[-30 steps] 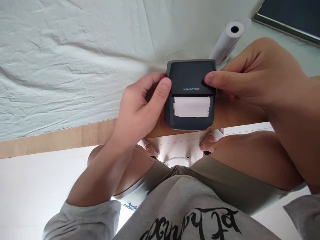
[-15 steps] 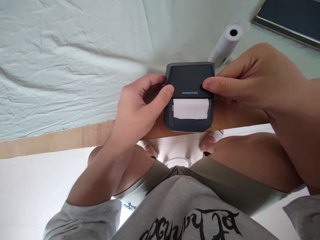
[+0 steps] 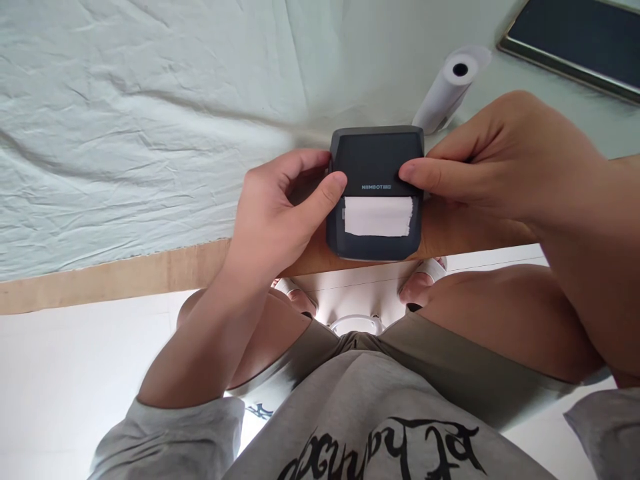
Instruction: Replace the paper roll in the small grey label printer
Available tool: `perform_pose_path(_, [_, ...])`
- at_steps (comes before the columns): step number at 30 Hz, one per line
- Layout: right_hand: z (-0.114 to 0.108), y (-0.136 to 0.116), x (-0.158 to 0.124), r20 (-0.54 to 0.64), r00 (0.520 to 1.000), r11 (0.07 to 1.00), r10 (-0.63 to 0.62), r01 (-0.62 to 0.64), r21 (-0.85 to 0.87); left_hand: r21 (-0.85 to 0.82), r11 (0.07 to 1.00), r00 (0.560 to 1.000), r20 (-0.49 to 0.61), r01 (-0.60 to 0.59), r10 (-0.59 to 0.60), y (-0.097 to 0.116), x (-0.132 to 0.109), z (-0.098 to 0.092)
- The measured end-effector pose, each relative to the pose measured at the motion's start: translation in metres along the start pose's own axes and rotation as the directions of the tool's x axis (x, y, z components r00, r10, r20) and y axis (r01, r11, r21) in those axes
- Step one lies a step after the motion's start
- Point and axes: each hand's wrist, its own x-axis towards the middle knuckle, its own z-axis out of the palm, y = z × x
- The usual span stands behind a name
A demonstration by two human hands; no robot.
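Gripping dark printer (image 3: 370,157) near frame centre with fingers of left hand (image 3: 273,207) and right hand (image 3: 505,160) | lapping left thumb slightly farther over edge than before; seeing paper strip (image 3: 379,216) unlengthened | likely only steadying

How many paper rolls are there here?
1 in view: the white roll beyond the dark printer, near the right hand. Any inside the printer would be hidden.

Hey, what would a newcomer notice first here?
Probably the dark NIIMBOT device, held mid-view between the left hand and the right hand, with white paper across its lower part. Just beyond it is a white roll, and a dark-screened slab lies at the upper right.
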Motion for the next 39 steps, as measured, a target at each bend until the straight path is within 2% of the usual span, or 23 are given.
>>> perform_pose_path(6, [-0.001,-0.002,0.001,0.013,0.999,0.999,0.035,-0.035,0.016,0.000,1.000,1.000,0.017,-0.018,0.018,0.000,-0.001,0.002])
perform_pose_path(12, [-0.002,0.004,0.003,0.007,0.999,0.998,-0.051,0.051,0.028,0.116,0.989,0.991,-0.080,-0.094,0.103,-0.006,-0.010,0.008])
perform_pose_path(16, [-0.002,0.003,0.004,-0.001,1.000,0.999,-0.017,0.017,0.032,0.137,0.985,0.993,-0.026,-0.107,0.111,-0.010,-0.012,0.007])
perform_pose_path(23, [-0.002,-0.007,0.005,0.024,0.996,0.994,0.081,-0.082,0.066,0.085,0.994,0.997,0.017,-0.071,0.070,-0.003,-0.012,0.006])
perform_pose_path(27, [-0.002,-0.006,0.005,0.017,0.998,0.995,0.057,-0.059,0.086,0.136,0.990,0.999,0.026,-0.036,0.033,-0.002,-0.012,0.006])
perform_pose_path(32, [-0.002,-0.009,0.004,0.020,0.996,0.993,0.085,-0.086,0.082,0.106,0.989,0.994,-0.006,-0.107,0.108,-0.002,-0.013,0.008])
perform_pose_path(39, [-0.001,-0.010,0.004,0.015,0.996,0.992,0.086,-0.087,0.092,0.139,0.983,0.993,0.012,-0.120,0.120,0.000,-0.014,0.008])
